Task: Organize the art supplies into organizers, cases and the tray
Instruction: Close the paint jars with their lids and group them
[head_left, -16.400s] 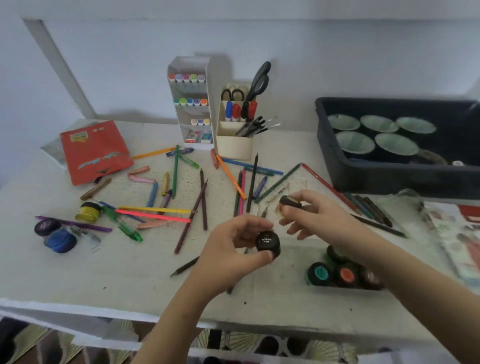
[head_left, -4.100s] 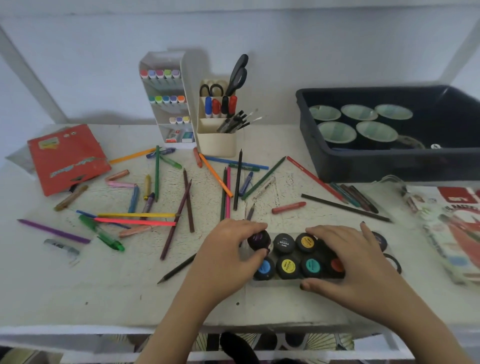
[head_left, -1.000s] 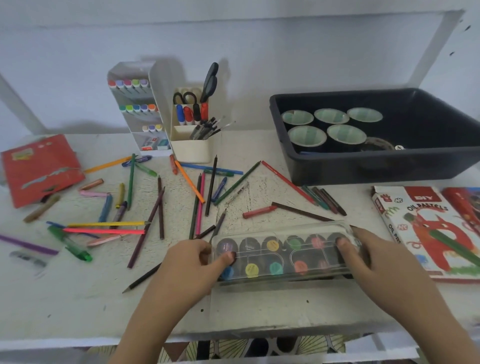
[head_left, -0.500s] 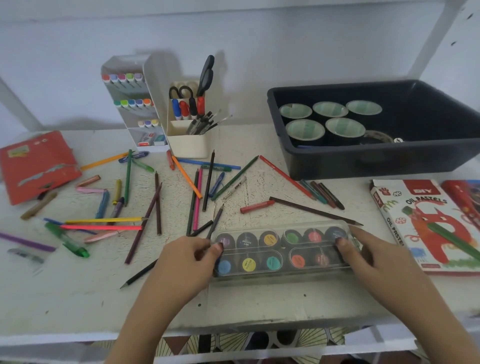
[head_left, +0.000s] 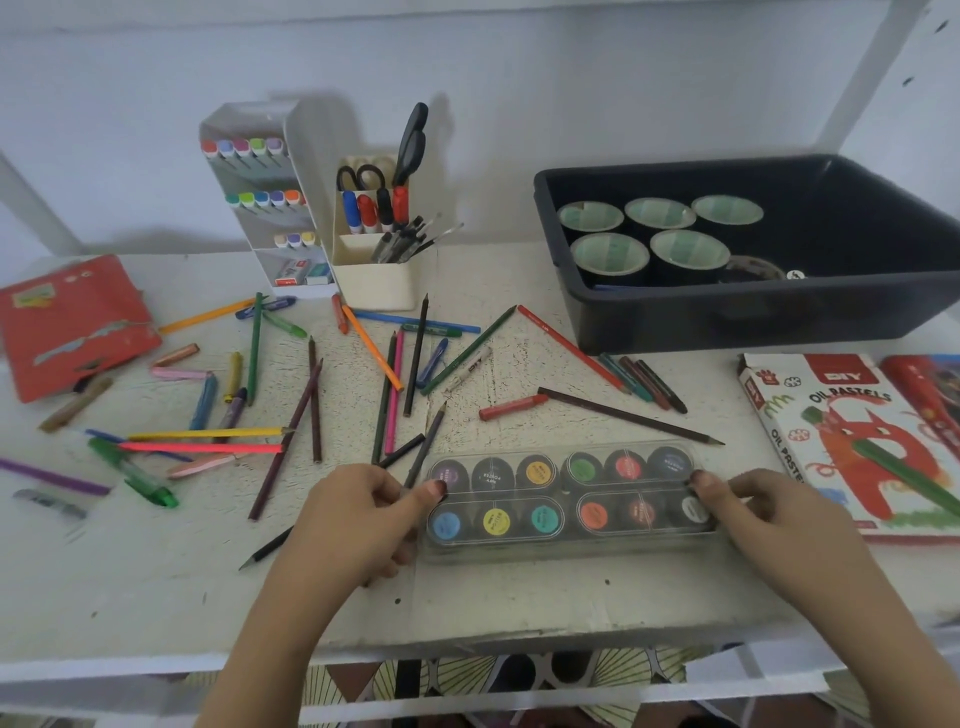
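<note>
A clear plastic paint case (head_left: 569, 545) lies flat near the table's front edge, its lid on, with two rows of black paint pots inside. My left hand (head_left: 358, 514) grips its left end, thumb on the lid. My right hand (head_left: 753, 514) grips its right end the same way. Coloured pencils (head_left: 415, 358), crayons (head_left: 511, 407) and pens (head_left: 132, 473) lie scattered over the table behind and to the left. A white marker organizer (head_left: 298, 208) and a cream pen holder (head_left: 374, 280) with scissors stand at the back.
A dark tray (head_left: 727, 322) with several tape rolls sits at the back right. An oil pastels box (head_left: 852, 441) lies at the right edge. A red case (head_left: 67, 322) lies at the far left. The table's front edge runs just below my hands.
Loose paint pots were put in the case and its clear lid was placed on. Over the last second the case settled flat on the table, both hands still at its ends.
</note>
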